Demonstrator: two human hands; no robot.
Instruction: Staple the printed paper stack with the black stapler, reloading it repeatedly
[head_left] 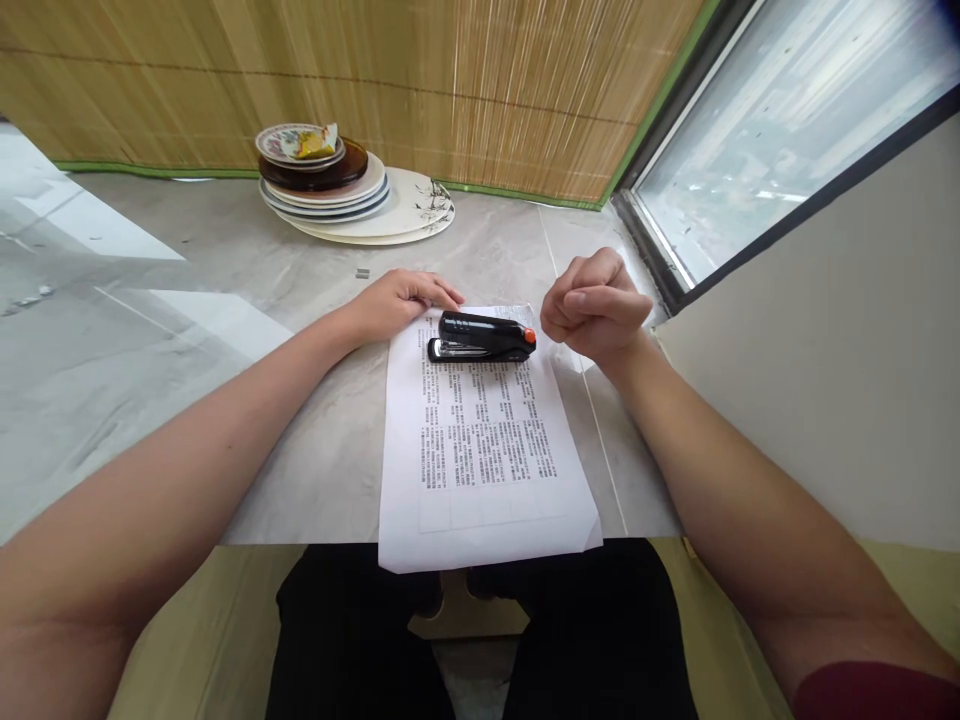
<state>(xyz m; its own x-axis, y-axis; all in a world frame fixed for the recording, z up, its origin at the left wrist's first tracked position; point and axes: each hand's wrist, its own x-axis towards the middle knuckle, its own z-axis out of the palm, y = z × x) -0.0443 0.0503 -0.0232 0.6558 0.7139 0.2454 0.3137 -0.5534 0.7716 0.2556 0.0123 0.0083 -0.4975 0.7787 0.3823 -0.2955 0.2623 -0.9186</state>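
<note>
A black stapler (484, 337) with an orange-red piece at its right end lies on a printed sheet of paper (487, 510). The paper's near end sticks out past the counter's front edge. At the sheet's upper left corner, my left hand (405, 300) rests palm down with its fingers stretched out, close to the stapler but apart from it. My right hand (596, 305) is closed in a fist to the right of the stapler, and nothing shows in it.
Two small strips of staples (362, 273) lie on the grey marbled counter (322, 440) beyond my left hand. Farther back stands a stack of plates (330, 195) with a yellow packet (316, 143) on top. A bamboo blind (375, 80) hangs behind, and a window (795, 130) is at the right.
</note>
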